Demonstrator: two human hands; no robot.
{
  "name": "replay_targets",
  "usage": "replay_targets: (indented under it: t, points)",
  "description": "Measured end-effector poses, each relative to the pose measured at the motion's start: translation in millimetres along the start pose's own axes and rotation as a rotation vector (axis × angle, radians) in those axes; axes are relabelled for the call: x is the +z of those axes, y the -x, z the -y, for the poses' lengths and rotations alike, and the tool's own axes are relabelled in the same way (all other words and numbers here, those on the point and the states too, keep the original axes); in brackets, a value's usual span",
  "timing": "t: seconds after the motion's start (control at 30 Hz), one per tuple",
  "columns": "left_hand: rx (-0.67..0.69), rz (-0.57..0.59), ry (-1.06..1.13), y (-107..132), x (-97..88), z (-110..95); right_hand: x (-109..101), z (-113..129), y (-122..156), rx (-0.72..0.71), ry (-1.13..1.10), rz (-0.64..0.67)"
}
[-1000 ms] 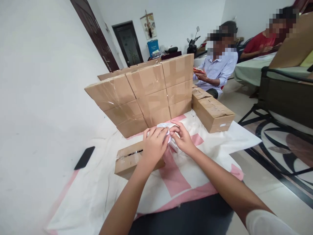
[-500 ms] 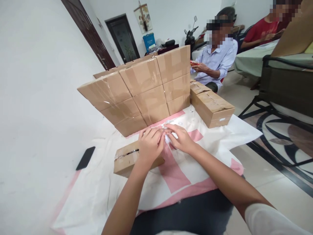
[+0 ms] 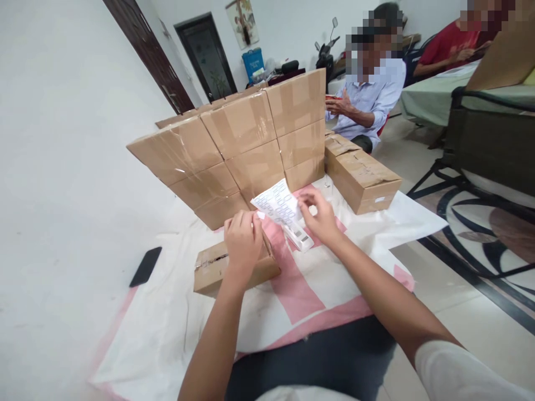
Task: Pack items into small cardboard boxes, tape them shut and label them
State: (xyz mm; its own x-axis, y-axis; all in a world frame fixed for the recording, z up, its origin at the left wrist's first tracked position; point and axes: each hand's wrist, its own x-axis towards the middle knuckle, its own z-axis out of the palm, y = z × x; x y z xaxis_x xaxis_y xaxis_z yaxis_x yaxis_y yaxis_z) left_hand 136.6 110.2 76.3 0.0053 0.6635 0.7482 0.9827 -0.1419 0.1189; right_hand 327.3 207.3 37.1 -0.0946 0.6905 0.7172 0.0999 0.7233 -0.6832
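My right hand (image 3: 319,216) pinches the right edge of a printed paper sheet (image 3: 276,201), white with rows of small blue marks. Below the sheet, and partly overlapped by it, lies a white strip (image 3: 301,238) with grey blocks; whether the two are joined I cannot tell. My left hand (image 3: 243,236) is closed just left of the sheet, fingers curled. A small white bit (image 3: 261,215) shows at its fingertips, but what it belongs to is unclear. Beneath the left hand stands a small cardboard box (image 3: 254,274) with a torn slit in its top.
A wall of taped cardboard boxes (image 3: 251,159) stands at the back of the cloth-covered table (image 3: 346,284). To its right are more cartons (image 3: 365,181). A black phone (image 3: 146,266) lies at the left edge. Beyond sit a person in a light shirt (image 3: 371,100) and another in red (image 3: 447,47).
My hands were together at the fingertips; now they have moved apart. The printed sheet has come into view, spread between them. The seated person's hand has shifted slightly.
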Motion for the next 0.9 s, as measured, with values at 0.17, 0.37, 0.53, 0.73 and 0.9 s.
replay_targets:
  t: [0.17,0.37,0.53,0.73,0.9]
  points:
    - [-0.119,0.039,0.144,0,-9.9,12,-25,-50,-27,0.373,0.107,-0.1]
    - [-0.138,0.027,0.205,4,-17.0,13,-28,-62,-30,0.397,0.306,-0.119]
    - [-0.135,0.046,0.208,12,-14.8,9,9,-6,-4,0.252,-0.107,0.245]
    - [-0.019,0.093,0.149,19,-11.8,3,30,46,22,0.218,-0.294,0.438]
    - [-0.153,0.019,0.041,23,-34.7,36,20,17,12,0.249,0.184,0.413]
